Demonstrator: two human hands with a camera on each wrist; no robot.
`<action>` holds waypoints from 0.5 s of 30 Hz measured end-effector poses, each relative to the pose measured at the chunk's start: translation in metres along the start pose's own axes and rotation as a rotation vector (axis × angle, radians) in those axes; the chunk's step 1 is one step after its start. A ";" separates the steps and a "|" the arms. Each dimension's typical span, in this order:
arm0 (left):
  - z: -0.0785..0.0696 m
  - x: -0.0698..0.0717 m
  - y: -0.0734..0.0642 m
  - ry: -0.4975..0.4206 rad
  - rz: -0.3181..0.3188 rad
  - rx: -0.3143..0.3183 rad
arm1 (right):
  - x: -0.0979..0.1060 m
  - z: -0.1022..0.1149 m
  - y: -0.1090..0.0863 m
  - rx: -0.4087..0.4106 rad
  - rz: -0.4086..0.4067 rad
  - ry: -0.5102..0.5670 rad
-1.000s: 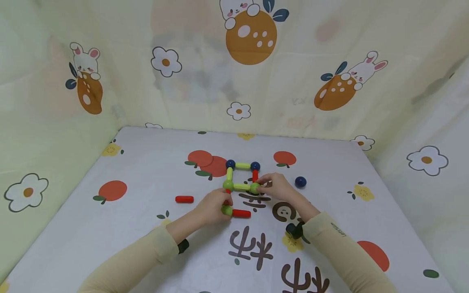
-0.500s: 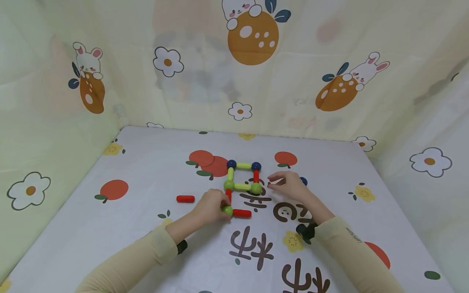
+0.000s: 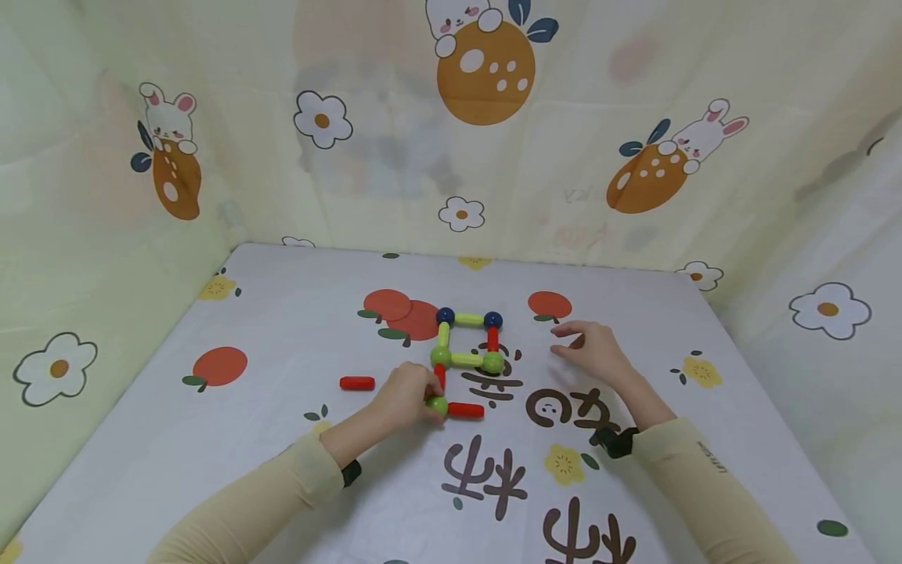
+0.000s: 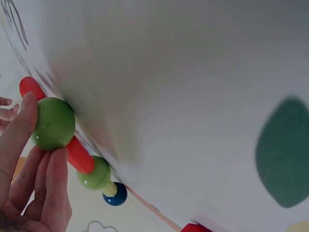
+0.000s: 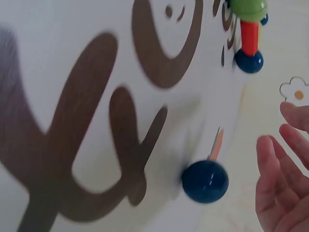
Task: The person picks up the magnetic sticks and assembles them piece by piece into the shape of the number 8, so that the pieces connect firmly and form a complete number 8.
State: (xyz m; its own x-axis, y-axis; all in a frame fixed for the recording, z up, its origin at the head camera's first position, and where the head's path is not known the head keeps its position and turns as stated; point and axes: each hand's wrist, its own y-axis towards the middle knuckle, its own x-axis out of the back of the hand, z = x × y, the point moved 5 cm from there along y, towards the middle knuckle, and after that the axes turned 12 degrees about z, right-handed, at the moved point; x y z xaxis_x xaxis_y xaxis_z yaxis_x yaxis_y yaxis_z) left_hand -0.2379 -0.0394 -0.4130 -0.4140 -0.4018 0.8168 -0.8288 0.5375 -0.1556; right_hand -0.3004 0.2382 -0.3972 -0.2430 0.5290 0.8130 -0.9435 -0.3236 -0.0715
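Observation:
My left hand (image 3: 407,395) pinches a green ball (image 4: 55,124) between thumb and fingers. One red rod (image 3: 466,410) sticks out rightward from that ball. Another red rod (image 4: 81,155) links it to the near left corner of a square frame. That square has two blue balls (image 3: 493,320) at the back and two green balls (image 3: 493,362) at the front, joined by yellow-green rods (image 3: 466,360) and one red rod (image 3: 492,339). To the right, my right hand (image 3: 597,354) hovers with loosely bent fingers, holding nothing. Near it lies a loose blue ball (image 5: 205,181), hidden in the head view.
A loose red rod (image 3: 357,383) lies left of my left hand. The printed cloth (image 3: 282,313) covers the table, and patterned curtains (image 3: 380,172) stand around its back and sides.
My right hand has let go of the front right green ball and moved right, toward the loose blue ball, which it now covers in the head view. My left hand stays in place.

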 end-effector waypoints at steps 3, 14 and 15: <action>0.001 0.000 0.000 0.002 0.005 0.003 | 0.006 -0.007 -0.001 -0.031 -0.028 -0.023; 0.003 -0.001 0.001 0.007 -0.004 -0.002 | 0.017 -0.034 -0.002 -0.132 0.004 -0.084; 0.003 -0.001 0.001 0.008 -0.001 0.001 | 0.017 -0.036 -0.002 -0.146 0.019 -0.084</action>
State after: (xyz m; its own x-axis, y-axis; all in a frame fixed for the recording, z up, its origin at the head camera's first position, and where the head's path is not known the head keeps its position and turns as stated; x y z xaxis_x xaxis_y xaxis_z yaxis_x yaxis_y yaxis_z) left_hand -0.2396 -0.0401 -0.4160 -0.4099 -0.3968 0.8213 -0.8298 0.5361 -0.1551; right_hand -0.3106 0.2757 -0.4043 -0.2472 0.4544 0.8558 -0.9631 -0.2121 -0.1656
